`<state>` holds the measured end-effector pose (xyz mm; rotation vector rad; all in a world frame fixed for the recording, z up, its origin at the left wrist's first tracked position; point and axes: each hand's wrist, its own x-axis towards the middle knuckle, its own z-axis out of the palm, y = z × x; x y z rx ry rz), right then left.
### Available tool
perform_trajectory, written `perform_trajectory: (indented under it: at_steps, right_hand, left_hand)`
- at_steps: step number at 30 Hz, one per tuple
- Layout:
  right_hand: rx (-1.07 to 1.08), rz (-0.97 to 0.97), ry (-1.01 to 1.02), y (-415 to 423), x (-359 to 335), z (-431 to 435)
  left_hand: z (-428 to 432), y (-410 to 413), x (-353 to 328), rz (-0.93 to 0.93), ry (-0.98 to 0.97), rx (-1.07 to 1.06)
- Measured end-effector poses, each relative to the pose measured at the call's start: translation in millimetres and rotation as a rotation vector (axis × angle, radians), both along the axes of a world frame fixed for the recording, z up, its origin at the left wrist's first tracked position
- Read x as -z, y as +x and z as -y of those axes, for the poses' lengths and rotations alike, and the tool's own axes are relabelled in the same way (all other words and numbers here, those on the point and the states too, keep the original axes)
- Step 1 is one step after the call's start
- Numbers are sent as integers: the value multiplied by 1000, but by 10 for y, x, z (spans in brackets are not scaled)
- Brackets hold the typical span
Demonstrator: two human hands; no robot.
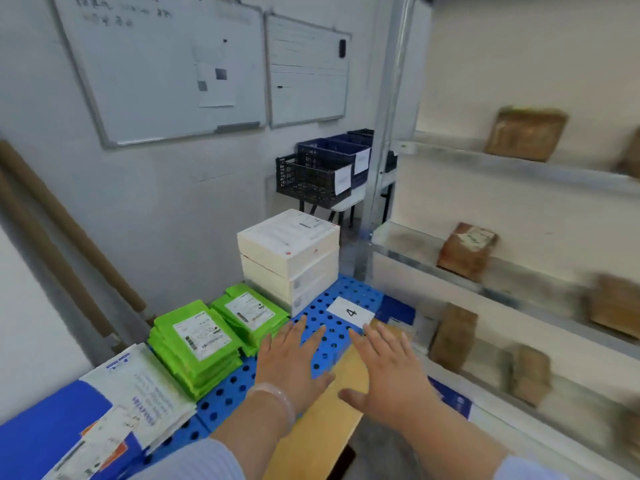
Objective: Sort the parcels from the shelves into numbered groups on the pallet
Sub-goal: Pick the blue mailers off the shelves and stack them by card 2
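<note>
Both my hands hover with straight, spread fingers over the blue perforated pallet [332, 306]. My left hand [291, 362] is above bare pallet; my right hand [391, 368] is above a flat tan parcel [332, 410] lying on the pallet below a white card marked 4 [350, 311]. Neither hand holds anything. On the pallet sit two stacks of green parcels [197, 344], a stack of white boxes [289, 256] and white and blue mailers [138, 389]. Brown parcels [465, 251] stand on the metal shelves [502, 282] at the right.
Dark plastic crates [311, 174] with paper labels sit on a small table behind the pallet. Two whiteboards [166, 67] hang on the wall. Brown cardboard tubes [62, 230] lean at the left. A shelf upright [384, 140] rises beside the pallet's far corner.
</note>
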<state>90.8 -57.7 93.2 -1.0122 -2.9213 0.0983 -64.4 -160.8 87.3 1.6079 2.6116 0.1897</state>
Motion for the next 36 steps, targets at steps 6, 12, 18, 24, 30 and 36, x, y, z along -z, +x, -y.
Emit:
perform_trajectory:
  at_steps: [6,12,18,24,30,36]
  right_hand:
    - [217,8,9,1039,-109,-65]
    - [400,-7,-2,2016,-127,-258]
    - [517,-28,-16,3159,-212,-480]
    - [570,-18,-2,4126,-218,-755]
    - [555,4,-15,4535,-122,-1033]
    - [537,14,-65,4483,32,-1311]
  left_hand:
    - [-440,846,-66,12,36,210]
    - [-894,1795,-193,-27,73,379]
    - [-1405,2906,-217,-19,80,501]
    - [-1838,3846,-214,9,89,568]
    - [-2057,4261,-112,-2,40,563]
    - [-2236,4159,55,-9,2,510]
